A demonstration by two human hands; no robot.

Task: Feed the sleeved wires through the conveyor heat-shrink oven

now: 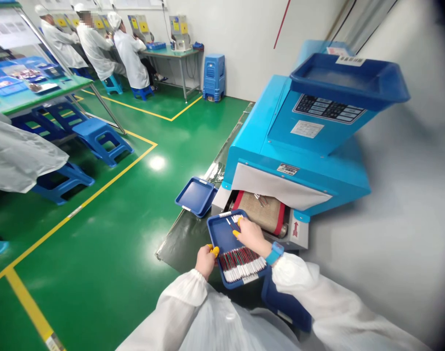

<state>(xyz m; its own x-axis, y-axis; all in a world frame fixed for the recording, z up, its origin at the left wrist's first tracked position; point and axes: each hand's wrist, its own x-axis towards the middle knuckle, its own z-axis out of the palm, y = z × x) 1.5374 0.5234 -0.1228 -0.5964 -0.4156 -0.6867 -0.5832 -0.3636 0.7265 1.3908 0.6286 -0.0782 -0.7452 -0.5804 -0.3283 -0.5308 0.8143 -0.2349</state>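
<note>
While the person stands at the mouth of a bright blue conveyor machine (299,131), a dark blue rectangular plastic tray (220,239) sits directly in front of them, near the machine's tan mesh belt (259,210), which has red edges. The left hand (205,261) is curled at the tray's left rim, its yellow-capped fingertips (215,251) closed together on the edge. The right hand (250,236), with a blue wristband (275,253), reaches over the tray, its yellow-capped fingers (237,233) bent down at a small batch of slender white-tipped pieces (237,218); whether they pinch any of these, you cannot tell. A dense row of thin red-and-green pieces with white ends (240,264) lies across the tray's near part. A few small metal pieces (261,199) lie on the belt. To the left, a second blue plastic tray (196,196) rests on a dark sloping ledge (182,241). A blue plastic stool (284,304) stands under the near right of the tray. Far left, across the green floor (164,131) with yellow lines, co-workers in white gowns (129,56) sit at a teal-topped table (169,52).
</note>
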